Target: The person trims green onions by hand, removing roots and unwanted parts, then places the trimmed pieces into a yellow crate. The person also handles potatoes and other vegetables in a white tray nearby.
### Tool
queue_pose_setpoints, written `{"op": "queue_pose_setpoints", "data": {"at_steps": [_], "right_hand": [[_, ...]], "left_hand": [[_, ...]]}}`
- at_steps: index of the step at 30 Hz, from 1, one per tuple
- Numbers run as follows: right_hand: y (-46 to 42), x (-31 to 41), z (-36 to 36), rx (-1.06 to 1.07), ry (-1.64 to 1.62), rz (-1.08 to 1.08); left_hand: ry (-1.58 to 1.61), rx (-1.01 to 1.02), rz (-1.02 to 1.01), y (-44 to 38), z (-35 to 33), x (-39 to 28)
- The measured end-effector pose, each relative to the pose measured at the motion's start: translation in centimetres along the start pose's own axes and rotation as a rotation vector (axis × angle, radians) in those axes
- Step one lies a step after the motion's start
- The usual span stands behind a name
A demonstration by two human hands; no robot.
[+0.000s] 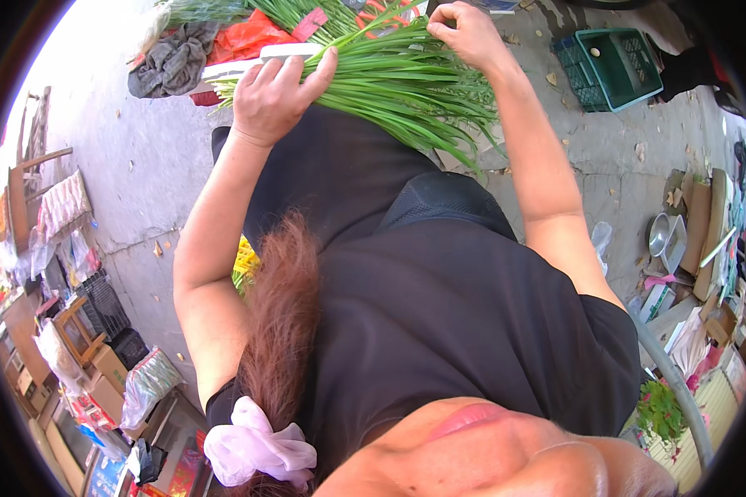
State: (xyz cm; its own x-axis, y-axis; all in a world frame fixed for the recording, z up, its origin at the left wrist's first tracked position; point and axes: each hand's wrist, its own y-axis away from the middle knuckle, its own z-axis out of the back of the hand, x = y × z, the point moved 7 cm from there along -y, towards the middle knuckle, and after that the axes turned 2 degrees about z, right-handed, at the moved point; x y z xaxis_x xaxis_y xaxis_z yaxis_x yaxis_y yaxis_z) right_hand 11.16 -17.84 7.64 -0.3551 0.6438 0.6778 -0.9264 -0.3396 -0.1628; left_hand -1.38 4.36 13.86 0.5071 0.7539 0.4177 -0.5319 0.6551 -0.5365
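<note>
A bunch of long green leafy stalks, looking like garlic chives, lies across my lap with its pale cut ends to the left. My left hand is closed around the bunch near those ends. At the leaf tips on the right is my right hand, its thumb and forefinger pinched together; whether a leaf is between them I cannot tell. Beyond the bunch lie more green stalks, a red plastic bag and a white object with dark stripes.
A grey crumpled cloth lies at upper left. A green plastic crate stands on the concrete ground at upper right. Boxes, bags and a wooden chair line the left; a metal ladle or pan and cardboard lie at the right.
</note>
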Motion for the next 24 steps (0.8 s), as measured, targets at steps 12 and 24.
{"op": "queue_pose_setpoints", "data": {"at_steps": [12, 24], "right_hand": [[3.6, -2.8, 3.1, -0.333, -0.384, -0.303], [7.1, -6.9, 11.7, -0.901, -0.287, -0.048]], "left_hand": [[0.024, 0.002, 0.000, -0.4, 0.0, -0.2], [-0.060, -0.005, 0.078, 1.5, 0.7, 2.5]]}}
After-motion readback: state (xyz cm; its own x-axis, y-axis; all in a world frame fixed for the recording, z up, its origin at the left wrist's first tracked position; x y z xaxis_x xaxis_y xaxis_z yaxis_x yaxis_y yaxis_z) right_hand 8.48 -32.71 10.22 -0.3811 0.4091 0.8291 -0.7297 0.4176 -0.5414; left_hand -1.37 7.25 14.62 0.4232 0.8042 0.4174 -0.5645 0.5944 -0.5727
